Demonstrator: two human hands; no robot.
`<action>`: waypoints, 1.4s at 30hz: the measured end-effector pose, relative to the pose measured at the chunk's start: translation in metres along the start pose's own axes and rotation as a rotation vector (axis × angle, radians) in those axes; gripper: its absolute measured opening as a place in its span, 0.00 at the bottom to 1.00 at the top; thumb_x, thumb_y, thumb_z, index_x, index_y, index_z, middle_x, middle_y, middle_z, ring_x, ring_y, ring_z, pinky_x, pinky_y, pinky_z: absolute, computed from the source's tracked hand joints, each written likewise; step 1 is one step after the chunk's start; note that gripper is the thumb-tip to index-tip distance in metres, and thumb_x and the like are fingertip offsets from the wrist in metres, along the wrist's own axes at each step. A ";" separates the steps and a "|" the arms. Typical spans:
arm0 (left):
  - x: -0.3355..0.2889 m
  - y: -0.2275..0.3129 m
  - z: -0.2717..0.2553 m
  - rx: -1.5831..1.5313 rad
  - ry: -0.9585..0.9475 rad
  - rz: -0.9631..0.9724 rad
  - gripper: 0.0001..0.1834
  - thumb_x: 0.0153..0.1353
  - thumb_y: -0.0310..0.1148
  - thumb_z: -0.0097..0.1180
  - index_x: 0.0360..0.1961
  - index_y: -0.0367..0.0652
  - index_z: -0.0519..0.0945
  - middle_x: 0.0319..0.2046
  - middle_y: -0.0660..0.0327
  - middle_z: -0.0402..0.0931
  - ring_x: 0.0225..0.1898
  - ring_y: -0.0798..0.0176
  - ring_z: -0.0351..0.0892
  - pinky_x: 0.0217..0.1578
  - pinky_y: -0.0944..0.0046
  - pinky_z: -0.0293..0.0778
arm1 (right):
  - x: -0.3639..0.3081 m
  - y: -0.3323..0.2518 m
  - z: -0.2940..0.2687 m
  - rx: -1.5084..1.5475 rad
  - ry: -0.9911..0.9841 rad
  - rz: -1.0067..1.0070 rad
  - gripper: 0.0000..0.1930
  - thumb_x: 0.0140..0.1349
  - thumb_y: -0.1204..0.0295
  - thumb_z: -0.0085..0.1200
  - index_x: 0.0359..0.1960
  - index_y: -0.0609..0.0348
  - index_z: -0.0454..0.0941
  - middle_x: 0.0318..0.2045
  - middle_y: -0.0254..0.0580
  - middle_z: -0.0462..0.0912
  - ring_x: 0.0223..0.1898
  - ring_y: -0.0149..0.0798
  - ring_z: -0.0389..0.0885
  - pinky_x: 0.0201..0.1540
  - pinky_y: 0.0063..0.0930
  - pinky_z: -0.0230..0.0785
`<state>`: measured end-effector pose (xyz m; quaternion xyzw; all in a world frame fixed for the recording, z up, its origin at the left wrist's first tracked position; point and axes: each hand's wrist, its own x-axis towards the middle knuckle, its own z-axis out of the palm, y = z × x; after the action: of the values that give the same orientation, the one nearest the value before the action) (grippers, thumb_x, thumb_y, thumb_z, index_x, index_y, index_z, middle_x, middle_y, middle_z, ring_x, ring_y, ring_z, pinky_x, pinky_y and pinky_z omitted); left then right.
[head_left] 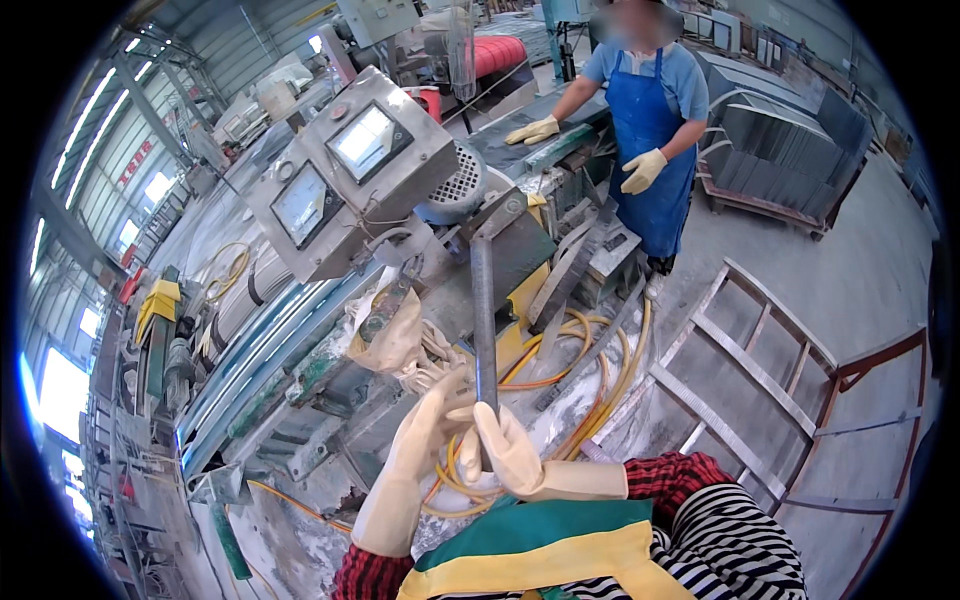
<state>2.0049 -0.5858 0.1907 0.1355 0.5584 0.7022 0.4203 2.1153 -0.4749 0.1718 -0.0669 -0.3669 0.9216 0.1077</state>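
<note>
Cream rubber gloves cover both my hands, which meet at the lower end of a grey metal bar point(484, 325). From a bracket on the machine, this bar runs down towards me. My right hand point(513, 457) is closed around its lower end, thumb side up. Just left of it, my left hand point(428, 430) has its fingers bent in against the bar and the right hand; what they grip is hidden. Behind the left hand, a crumpled cream cloth bundle point(398, 340) hangs on the machine. A steel control box point(350, 165) with two screens stands above it.
Yellow hoses point(610, 385) loop over the floor beyond my hands. Metal frames point(745, 370) lie at the right. Across the machine stands a co-worker in a blue apron point(650, 150), one gloved hand on the bench. Behind them, stacked grey slabs point(785, 150) rest on a pallet.
</note>
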 end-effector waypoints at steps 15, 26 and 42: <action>-0.060 0.029 0.024 0.083 0.425 0.997 0.40 0.72 0.48 0.50 0.76 0.40 0.49 0.69 0.51 0.59 0.67 0.53 0.65 0.68 0.52 0.61 | 0.074 -0.027 0.120 0.266 -0.261 0.162 0.29 0.78 0.51 0.36 0.62 0.67 0.68 0.50 0.48 0.84 0.50 0.39 0.84 0.57 0.31 0.73; 0.002 0.162 0.040 0.422 0.511 1.259 0.27 0.78 0.38 0.37 0.72 0.34 0.59 0.70 0.46 0.60 0.73 0.51 0.58 0.72 0.54 0.54 | 0.109 -0.127 0.118 -0.763 -0.533 -0.080 0.22 0.67 0.59 0.54 0.57 0.60 0.76 0.41 0.50 0.84 0.41 0.41 0.83 0.48 0.35 0.75; 0.092 0.322 0.090 0.675 0.394 1.061 0.43 0.69 0.61 0.48 0.75 0.44 0.57 0.73 0.53 0.58 0.75 0.53 0.53 0.73 0.49 0.47 | 0.245 -0.272 0.187 -1.926 -0.148 -0.848 0.30 0.60 0.59 0.55 0.65 0.44 0.64 0.44 0.59 0.85 0.46 0.58 0.85 0.49 0.47 0.77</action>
<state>1.8668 -0.4645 0.4847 0.3857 0.6719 0.6120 -0.1587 1.8814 -0.3456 0.4834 0.0660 -0.9427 0.1299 0.3001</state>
